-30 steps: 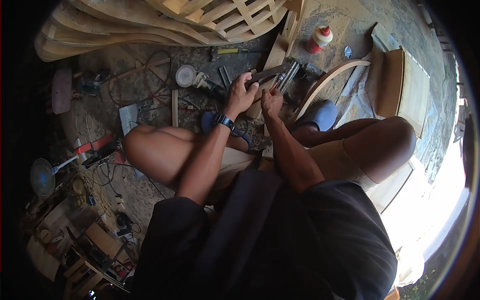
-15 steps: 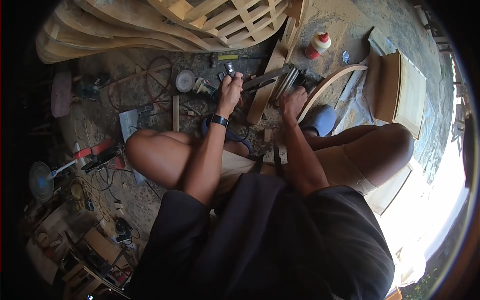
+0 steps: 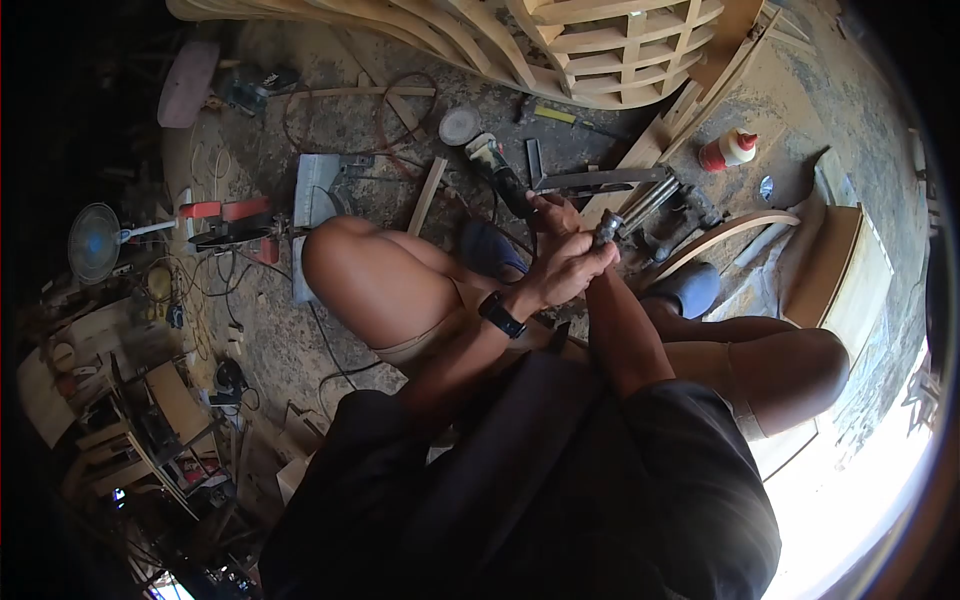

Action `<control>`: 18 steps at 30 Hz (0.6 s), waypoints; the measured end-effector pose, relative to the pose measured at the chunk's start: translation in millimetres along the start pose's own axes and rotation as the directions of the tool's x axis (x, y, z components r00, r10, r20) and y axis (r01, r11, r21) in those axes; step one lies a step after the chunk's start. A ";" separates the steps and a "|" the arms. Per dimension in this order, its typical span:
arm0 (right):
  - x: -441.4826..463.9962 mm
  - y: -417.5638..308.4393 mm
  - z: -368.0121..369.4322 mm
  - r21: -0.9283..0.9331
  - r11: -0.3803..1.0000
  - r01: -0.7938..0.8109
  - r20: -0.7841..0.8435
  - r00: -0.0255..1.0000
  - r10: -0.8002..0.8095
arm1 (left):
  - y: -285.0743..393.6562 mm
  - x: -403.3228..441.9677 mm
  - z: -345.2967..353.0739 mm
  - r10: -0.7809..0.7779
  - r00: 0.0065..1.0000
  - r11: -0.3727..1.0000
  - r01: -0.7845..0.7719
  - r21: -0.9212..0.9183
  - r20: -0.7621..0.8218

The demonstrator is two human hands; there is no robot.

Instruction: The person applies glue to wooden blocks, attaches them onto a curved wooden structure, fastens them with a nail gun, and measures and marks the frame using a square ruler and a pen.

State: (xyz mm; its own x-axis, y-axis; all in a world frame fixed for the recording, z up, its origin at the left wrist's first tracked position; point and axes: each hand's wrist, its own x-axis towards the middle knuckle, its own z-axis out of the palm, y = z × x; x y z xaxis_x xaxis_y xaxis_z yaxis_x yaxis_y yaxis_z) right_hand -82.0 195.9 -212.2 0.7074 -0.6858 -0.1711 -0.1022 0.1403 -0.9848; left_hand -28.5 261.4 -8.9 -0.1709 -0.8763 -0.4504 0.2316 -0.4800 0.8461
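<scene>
- The metal-headed tool [image 3: 607, 228] is in front of the seated person, above the floor, its head poking out past the fist; the rest of it is hidden by the fingers.
- The left hand [image 3: 565, 272] is wrapped around that tool just below the head, and a black watch [image 3: 501, 314] sits on its wrist.
- The right hand [image 3: 553, 214] lies just beyond the left one, fingers curled, the forearms crossing; whether it grips anything cannot be told.
- Near the right hand, a dark flat bar [image 3: 600, 179] stretches toward some metal rods [image 3: 650, 205].
- On the near side of the rods' far end, a curved wooden strip [image 3: 722, 236] arcs above a blue shoe [image 3: 688, 290].
- A power tool [image 3: 492, 165] with a round disc [image 3: 460, 126] rests on the dusty floor, left of the bar.
- Farther out stand a red-and-white bottle [image 3: 728, 149] and a large slatted wooden frame [image 3: 640, 55].
</scene>
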 end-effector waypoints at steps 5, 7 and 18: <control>30.8 68.8 41.3 -0.501 0.844 0.192 0.220 0.971 -0.091 | 10.5 -48.5 24.1 -0.065 0.996 0.997 0.063 0.034 0.061; 47.3 68.0 53.7 -0.523 0.842 -0.130 0.023 0.986 0.167 | 28.2 -65.3 20.1 -0.076 0.988 0.996 0.068 0.063 0.138; 68.4 -1.6 -44.1 -0.401 0.883 -0.243 -0.687 0.717 -0.115 | 39.8 -57.1 16.7 0.131 0.971 0.978 -0.094 -0.188 0.198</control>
State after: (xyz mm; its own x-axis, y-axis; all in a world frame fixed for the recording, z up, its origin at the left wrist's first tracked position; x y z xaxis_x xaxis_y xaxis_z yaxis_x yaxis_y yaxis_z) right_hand -64.3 117.3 -223.6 0.0384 -0.9988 -0.0296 -0.5429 0.0040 -0.8398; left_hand -25.4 293.0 55.2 -0.3255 -0.9062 -0.2701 0.4226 -0.3949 0.8157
